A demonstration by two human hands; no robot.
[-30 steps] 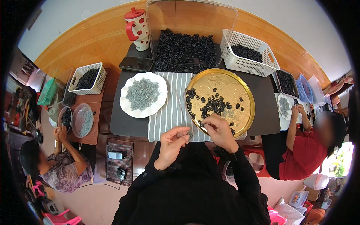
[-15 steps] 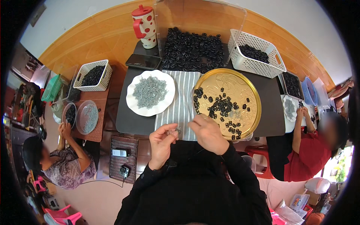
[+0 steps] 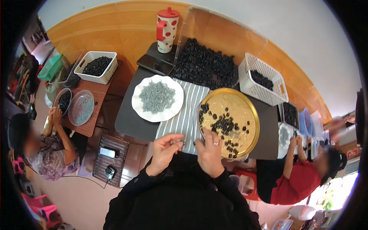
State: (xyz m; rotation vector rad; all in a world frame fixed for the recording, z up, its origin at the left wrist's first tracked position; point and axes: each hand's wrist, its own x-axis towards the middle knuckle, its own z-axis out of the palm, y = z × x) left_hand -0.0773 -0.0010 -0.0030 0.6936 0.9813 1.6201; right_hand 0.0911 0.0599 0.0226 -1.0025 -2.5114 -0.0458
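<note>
my left hand (image 3: 165, 147) pinches a small grey piece (image 3: 180, 142) | my right hand (image 3: 210, 147) curled (grip unclear) on gold tray (image 3: 251, 115) rim, 7 o'clock | risk: nudged tray spills black pieces (image 3: 225, 124)

I sit at a dark table (image 3: 130, 122) that stands against a wood-panelled wall (image 3: 115, 27), the warm orange boards curving along under a pale grey upper wall (image 3: 299, 34). To my left a lower reddish-brown side table (image 3: 111, 86) adjoins mine, and a person in a patterned top sits at it. The floor (image 3: 76, 191) below is pale and pinkish, with a cable trailing across it and pink plastic stools (image 3: 38, 209) at the lower left. A red stool (image 3: 249, 182) stands by my right side, next to a person in a red shirt. Bright daylight comes in at the lower right, where greenery (image 3: 329, 195) shows outside
</note>
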